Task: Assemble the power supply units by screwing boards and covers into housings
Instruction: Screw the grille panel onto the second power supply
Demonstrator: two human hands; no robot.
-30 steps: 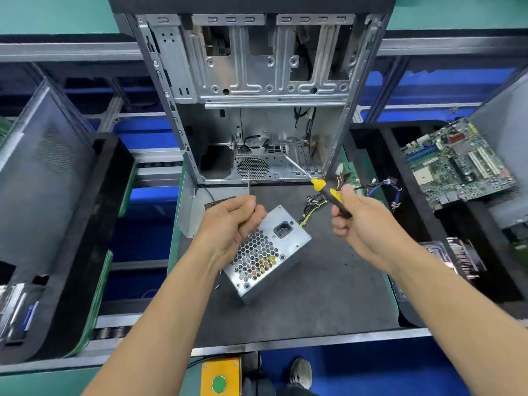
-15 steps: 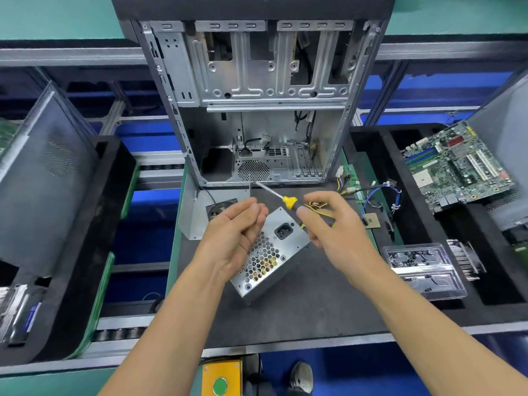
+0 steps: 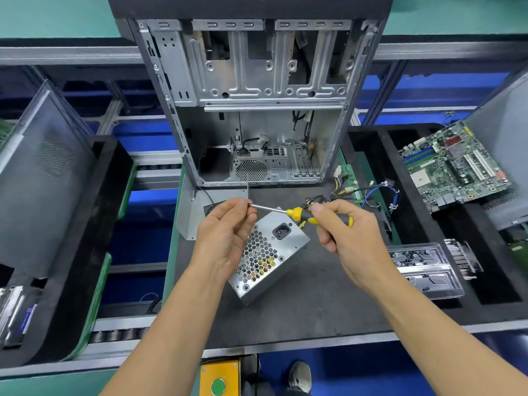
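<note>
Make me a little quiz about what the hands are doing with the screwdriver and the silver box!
1. True or false: the right hand holds the screwdriver by its yellow and black handle.
2. What do the left hand fingers touch? A) the screwdriver's tip B) the motherboard C) the power socket
3. Fill in: the power supply lies on the dark ____.

Key: 1 true; 2 A; 3 mat.

Shiny bare-metal power supply [image 3: 268, 252] lies on a matt dark mat [image 3: 314, 304].
</note>
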